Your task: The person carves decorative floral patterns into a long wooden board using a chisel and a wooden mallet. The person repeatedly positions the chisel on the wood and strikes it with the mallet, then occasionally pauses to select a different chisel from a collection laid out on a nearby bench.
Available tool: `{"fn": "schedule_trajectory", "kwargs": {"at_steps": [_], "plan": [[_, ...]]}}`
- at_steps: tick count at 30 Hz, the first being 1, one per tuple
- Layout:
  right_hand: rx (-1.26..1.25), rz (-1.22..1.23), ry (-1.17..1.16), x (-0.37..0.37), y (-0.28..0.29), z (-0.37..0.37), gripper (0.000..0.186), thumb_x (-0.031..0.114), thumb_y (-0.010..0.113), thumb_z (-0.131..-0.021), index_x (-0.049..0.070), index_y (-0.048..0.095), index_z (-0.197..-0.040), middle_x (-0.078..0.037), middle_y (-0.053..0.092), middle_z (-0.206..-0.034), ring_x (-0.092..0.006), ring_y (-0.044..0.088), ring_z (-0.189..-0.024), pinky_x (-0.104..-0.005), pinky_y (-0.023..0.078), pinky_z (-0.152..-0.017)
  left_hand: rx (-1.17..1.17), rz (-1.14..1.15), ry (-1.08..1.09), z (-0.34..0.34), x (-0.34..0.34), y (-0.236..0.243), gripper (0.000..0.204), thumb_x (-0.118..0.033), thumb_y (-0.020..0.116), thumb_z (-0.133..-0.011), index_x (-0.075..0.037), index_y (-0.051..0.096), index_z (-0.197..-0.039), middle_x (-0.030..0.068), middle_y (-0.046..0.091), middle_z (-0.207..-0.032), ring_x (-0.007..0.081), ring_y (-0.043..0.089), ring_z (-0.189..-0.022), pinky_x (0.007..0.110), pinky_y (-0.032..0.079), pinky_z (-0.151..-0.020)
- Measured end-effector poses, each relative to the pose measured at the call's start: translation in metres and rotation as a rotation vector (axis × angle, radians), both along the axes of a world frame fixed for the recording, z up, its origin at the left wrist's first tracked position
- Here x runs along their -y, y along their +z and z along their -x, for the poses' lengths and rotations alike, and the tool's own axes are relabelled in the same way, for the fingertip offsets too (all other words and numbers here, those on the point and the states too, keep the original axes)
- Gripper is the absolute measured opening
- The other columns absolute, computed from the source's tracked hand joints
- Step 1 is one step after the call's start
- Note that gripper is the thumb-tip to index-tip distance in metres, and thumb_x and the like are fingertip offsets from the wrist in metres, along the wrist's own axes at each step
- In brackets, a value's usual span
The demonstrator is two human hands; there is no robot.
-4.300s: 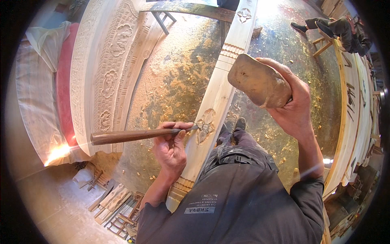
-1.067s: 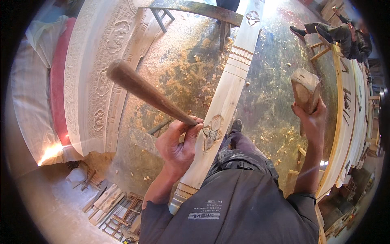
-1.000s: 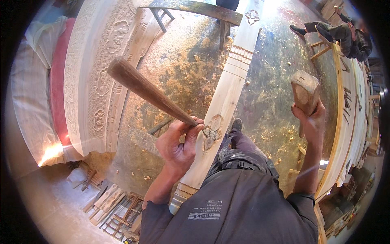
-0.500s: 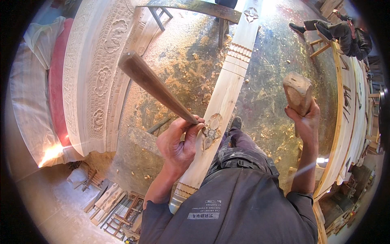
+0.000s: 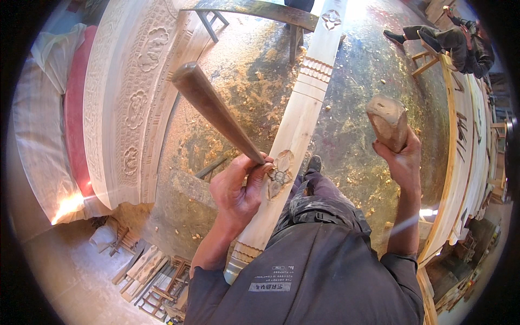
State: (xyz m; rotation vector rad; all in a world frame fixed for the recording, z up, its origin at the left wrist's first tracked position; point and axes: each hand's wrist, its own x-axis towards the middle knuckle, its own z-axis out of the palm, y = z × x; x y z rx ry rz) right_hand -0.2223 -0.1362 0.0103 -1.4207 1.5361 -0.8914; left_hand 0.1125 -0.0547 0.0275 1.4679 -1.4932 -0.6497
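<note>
My left hand (image 5: 236,187) is closed around the lower end of a wood carving chisel with a long brown wooden handle (image 5: 219,114). The handle leans up and to the left; its blade is hidden by my fingers. The tool's low end meets a carved flower (image 5: 280,176) on a long pale wooden beam (image 5: 297,122). To the right, raised in the air and apart from the chisel, is a worn wooden mallet (image 5: 388,120). My right hand (image 5: 404,157) is closed around it from below.
Large carved panels (image 5: 135,108) stand at the left beside a red cloth (image 5: 77,119). A bench (image 5: 254,12) supports the beam's far part. Wood shavings litter the floor (image 5: 233,81). Another person (image 5: 460,46) sits at the far right near stacked boards (image 5: 460,146).
The mallet and my right hand have shifted slightly left, toward the chisel. The chisel's handle top has tilted a little to the right, while my left hand stays at the flower.
</note>
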Motion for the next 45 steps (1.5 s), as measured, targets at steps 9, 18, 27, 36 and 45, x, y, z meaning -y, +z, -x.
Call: {"fn": "schedule_trajectory", "kwargs": {"at_steps": [9,18,27,36,45], "plan": [[-0.222,0.232,0.114,0.009,0.041,-0.018,0.058,0.008,0.087,-0.073,0.0,0.066,-0.127,-0.009,0.075,-0.102,-0.0136,0.07,-0.094,-0.0314,0.056,-0.084,0.133,0.054,-0.034,0.001,0.001,0.007,0.02,0.004,0.075,-0.089,-0.003,0.07,-0.107,0.0123,0.075,-0.089,0.0232,0.074,-0.076,0.033,0.057,-0.067],[-0.154,0.751,0.012,0.044,0.154,-0.079,0.051,0.016,0.09,-0.077,0.0,0.069,-0.12,-0.011,0.077,-0.103,-0.0196,0.075,-0.091,-0.0326,0.06,-0.079,0.139,0.122,-0.052,-0.001,0.002,0.0,0.024,0.002,0.076,-0.086,-0.005,0.07,-0.108,0.0127,0.073,-0.087,0.0292,0.073,-0.072,0.037,0.055,-0.062],[-0.674,1.14,0.436,0.055,0.193,-0.141,0.064,0.016,0.089,-0.072,0.023,0.07,-0.133,0.001,0.077,-0.104,-0.0187,0.076,-0.085,-0.0352,0.062,-0.073,0.172,0.129,-0.069,-0.001,0.0,0.006,0.019,0.005,0.074,-0.087,-0.005,0.069,-0.102,0.0104,0.076,-0.088,0.0236,0.076,-0.076,0.034,0.058,-0.066],[-0.649,1.167,0.405,0.052,0.187,-0.146,0.072,0.006,0.086,-0.068,0.024,0.069,-0.136,-0.006,0.075,-0.104,-0.0268,0.074,-0.087,-0.0372,0.06,-0.073,-0.023,0.07,-0.124,-0.005,0.008,0.034,0.018,0.0,0.074,-0.091,0.0,0.07,-0.108,0.0141,0.078,-0.094,0.0235,0.079,-0.088,0.034,0.062,-0.072],[-0.145,0.968,0.005,0.053,0.21,-0.124,0.042,0.013,0.081,-0.084,0.005,0.069,-0.124,-0.011,0.076,-0.108,-0.0278,0.075,-0.097,-0.0367,0.061,-0.086,0.051,0.056,-0.136,-0.011,0.013,0.034,0.017,-0.002,0.075,-0.091,0.0,0.07,-0.108,0.0127,0.077,-0.088,0.0197,0.078,-0.081,0.032,0.061,-0.07]]}}
